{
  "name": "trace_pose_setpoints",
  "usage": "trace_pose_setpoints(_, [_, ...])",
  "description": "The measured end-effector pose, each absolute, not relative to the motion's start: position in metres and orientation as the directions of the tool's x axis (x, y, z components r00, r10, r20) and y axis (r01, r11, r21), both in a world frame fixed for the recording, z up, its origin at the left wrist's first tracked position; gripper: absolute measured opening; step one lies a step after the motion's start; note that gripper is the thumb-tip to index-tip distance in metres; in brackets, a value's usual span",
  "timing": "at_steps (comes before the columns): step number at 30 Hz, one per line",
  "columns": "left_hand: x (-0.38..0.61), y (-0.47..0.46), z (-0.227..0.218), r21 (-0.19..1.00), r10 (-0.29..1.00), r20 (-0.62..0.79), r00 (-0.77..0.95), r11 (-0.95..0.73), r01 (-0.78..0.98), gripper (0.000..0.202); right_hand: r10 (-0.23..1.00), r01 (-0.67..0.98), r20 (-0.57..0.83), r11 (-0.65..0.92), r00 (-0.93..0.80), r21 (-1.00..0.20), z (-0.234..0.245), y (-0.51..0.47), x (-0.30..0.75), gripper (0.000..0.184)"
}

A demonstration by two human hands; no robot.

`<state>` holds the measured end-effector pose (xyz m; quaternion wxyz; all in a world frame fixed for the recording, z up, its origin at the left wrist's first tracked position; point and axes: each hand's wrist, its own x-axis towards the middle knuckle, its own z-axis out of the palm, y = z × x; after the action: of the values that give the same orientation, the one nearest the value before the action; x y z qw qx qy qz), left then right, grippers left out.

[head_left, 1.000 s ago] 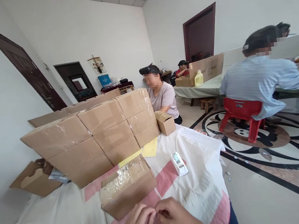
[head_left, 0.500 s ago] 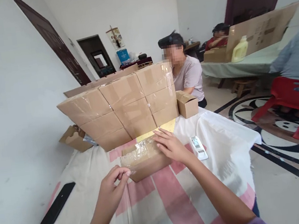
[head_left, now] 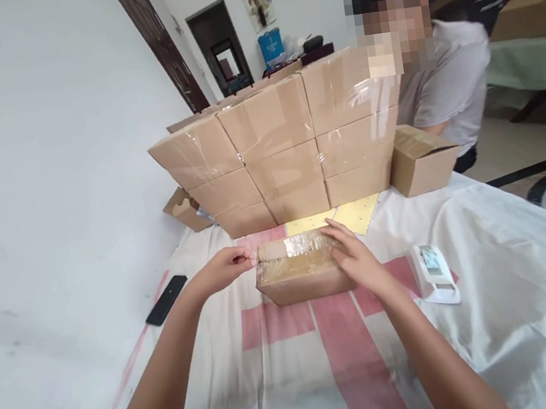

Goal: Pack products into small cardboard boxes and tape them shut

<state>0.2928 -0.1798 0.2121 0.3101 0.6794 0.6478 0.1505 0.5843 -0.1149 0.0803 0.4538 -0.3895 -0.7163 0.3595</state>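
Currently, the small carton [head_left: 299, 280] lies flat on the pink-and-white table cloth [head_left: 283, 357], approx. centre of view. It is just in front of the taped carton stack [head_left: 275, 144] and the yellow sheet [head_left: 355, 215].

Risks (est., not observed):
1. Tape wrinkle or skew. Cause: a pull at the L end not in line w/ the carton top. The clear tape [head_left: 289, 248] already shows creases there.
2. Carton slide. Cause: the cloth is loose and folded. A side pull w/o enough down-force from your R hand [head_left: 355, 257] would drag carton and cloth together.
3. Tape end sticks to your skin. Cause: grip on the adhesive side.

Position ref.:
- Your L hand [head_left: 228, 264] is at the carton's L top edge. Its fingertips [head_left: 247, 257] are pinched narrow on what appears to be the tape end; the contact is too small to confirm.
- Your R hand lies open, fingers [head_left: 340, 232] spread flat over the top R portion.
- The carton sits between both hands and touches both.
- A white handheld device [head_left: 435, 267] lies near, R of your R hand. A black phone [head_left: 166, 300] lies well apart to the L.
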Motion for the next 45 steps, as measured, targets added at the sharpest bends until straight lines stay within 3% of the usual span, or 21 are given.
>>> trace_pose_setpoints(8, [0.3,-0.151,0.224,0.462,0.93,-0.34,0.139,0.036,0.886,0.017,0.9,0.236,0.336,0.403,-0.278,-0.884,0.085,-0.118,0.583,0.042])
trace_pose_setpoints(15, [0.306,-0.142,0.215,0.415,0.913,-0.389,0.126,0.052,0.908,0.015,0.907,0.202,0.318,0.379,-0.276,-0.903,0.087,-0.12,0.584,0.04])
trace_pose_setpoints(29, [0.31,-0.149,0.204,0.328,0.979,-0.174,0.106,-0.044,0.944,0.016,0.884,0.201,0.387,0.443,-0.264,-0.874,0.083,-0.12,0.584,0.036])
trace_pose_setpoints(39, [0.31,-0.152,0.2,0.263,0.985,-0.148,0.084,-0.043,0.964,0.018,0.885,0.225,0.385,0.444,-0.263,-0.867,0.082,-0.12,0.583,0.037])
trace_pose_setpoints(42, [0.308,-0.154,0.203,0.297,0.995,-0.074,0.061,-0.036,0.954,0.016,0.867,0.307,0.436,0.494,-0.241,-0.813,0.083,-0.122,0.582,0.039])
trace_pose_setpoints(45, [0.302,-0.159,0.209,0.396,0.998,0.024,0.05,-0.056,0.917,0.017,0.788,0.434,0.587,0.602,-0.185,-0.671,0.09,-0.127,0.583,0.033])
